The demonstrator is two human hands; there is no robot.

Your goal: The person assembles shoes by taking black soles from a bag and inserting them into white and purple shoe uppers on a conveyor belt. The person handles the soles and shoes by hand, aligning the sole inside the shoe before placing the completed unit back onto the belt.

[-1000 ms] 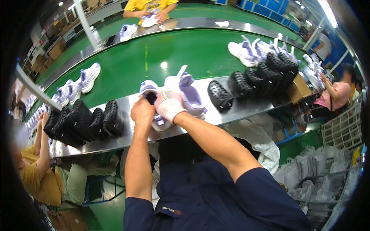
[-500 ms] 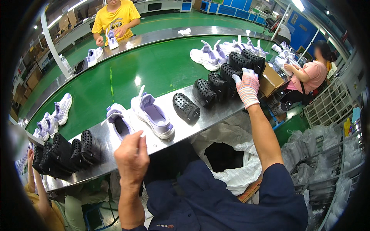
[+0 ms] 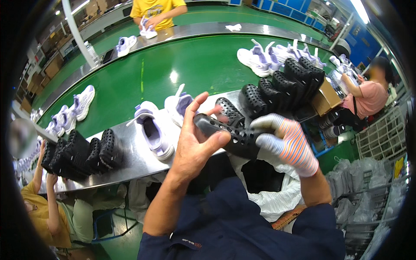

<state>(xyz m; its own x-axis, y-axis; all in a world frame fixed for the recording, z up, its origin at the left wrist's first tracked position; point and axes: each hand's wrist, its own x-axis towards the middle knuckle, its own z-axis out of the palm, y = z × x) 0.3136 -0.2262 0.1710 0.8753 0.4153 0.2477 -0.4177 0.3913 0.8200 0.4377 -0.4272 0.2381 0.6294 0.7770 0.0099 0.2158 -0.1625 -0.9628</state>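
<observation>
And it's right up close, one black form [image 3: 236, 145] held aslant over the near edge of the bench: glossy, rounded at its left end, peppered with round holes, shaped like the front of a clog. The bare left hand [image 3: 193, 149] has that rounded end, thumb laid across the near side, other fingers spread behind it. Over on the other end, the right hand [image 3: 288, 141] in its striped glove [image 3: 300, 149] has thumb and fingers bent partway in, a gap between them; whether they press on it, I cannot tell. What a change from half a second ago, when the right was out at the row of forms and the left hovered with nothing in it before the shoes! Now the two hands meet on this single piece. Below gapes one white bag [image 3: 277, 186]. On the steel bench [image 3: 130, 170], count two white shoes [image 3: 152, 132] with lilac linings, side by side; six forms in the right-hand row [image 3: 269, 92], the nearest standing a little apart; at least five in the left cluster [image 3: 78, 151]. Beyond, on the green belt [image 3: 195, 56], three shoes or more at left [image 3: 83, 103], at least four at right [image 3: 255, 60], overlapping. Farthest off, one co-worker in yellow [image 3: 160, 13] handles one shoe [image 3: 148, 31].
</observation>
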